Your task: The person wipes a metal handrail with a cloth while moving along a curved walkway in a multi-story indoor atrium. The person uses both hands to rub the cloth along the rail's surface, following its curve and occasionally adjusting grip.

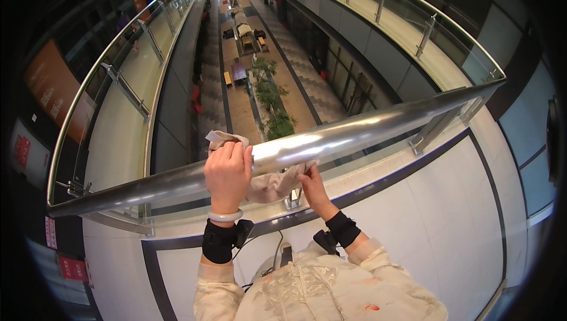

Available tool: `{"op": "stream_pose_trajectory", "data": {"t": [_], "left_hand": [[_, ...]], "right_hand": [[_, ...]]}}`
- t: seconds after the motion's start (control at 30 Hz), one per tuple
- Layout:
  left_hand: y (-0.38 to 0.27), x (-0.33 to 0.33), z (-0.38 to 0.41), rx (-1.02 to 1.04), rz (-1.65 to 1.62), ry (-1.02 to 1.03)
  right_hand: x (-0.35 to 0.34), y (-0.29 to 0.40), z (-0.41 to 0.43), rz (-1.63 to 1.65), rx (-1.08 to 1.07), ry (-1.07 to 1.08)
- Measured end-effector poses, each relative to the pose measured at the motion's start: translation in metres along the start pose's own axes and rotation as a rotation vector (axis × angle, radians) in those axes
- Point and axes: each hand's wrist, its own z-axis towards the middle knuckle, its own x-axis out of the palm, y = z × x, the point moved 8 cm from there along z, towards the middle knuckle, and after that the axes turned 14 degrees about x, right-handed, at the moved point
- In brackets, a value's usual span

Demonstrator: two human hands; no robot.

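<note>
A thick polished metal handrail [328,139] crosses before me, rising to the right in the view. My left hand [227,175] grips a pale cloth [274,184] over the top of the rail, and a corner of the cloth sticks up beyond the knuckles. From there the cloth passes under the rail to the right. Its other end is pinched between the fingers of my right hand [315,188], just below the rail. The fingertips of my left hand are hidden behind the rail.
Glass panels with metal posts [425,135] stand under the rail. Beyond lies a deep atrium with plants [272,95] and a table [239,71] on the lower floor. Walkways [119,121] run along both sides. A person [128,28] is on the left walkway. A cable [278,250] hangs near my body.
</note>
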Motion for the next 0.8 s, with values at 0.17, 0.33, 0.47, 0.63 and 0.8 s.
{"op": "stream_pose_trajectory", "data": {"t": [0.17, 0.33, 0.47, 0.63, 0.8], "left_hand": [[-0.003, 0.000, 0.002, 0.002, -0.003, 0.001], [0.000, 0.002, -0.004, 0.003, 0.023, 0.019], [-0.002, 0.000, 0.001, 0.024, 0.005, -0.011], [-0.002, 0.001, -0.002, 0.018, 0.017, -0.003], [0.002, 0.003, -0.007, 0.020, 0.047, 0.006]], "right_hand": [[0.006, 0.039, 0.043, -0.487, -0.094, -0.020], [0.007, 0.019, 0.037, -0.705, -0.184, -0.179], [-0.037, -0.049, -0.002, -0.259, 0.067, -0.210], [-0.088, -0.039, -0.012, 0.279, 0.147, -0.322], [-0.048, 0.017, 0.039, -0.251, -0.103, -0.389]]}}
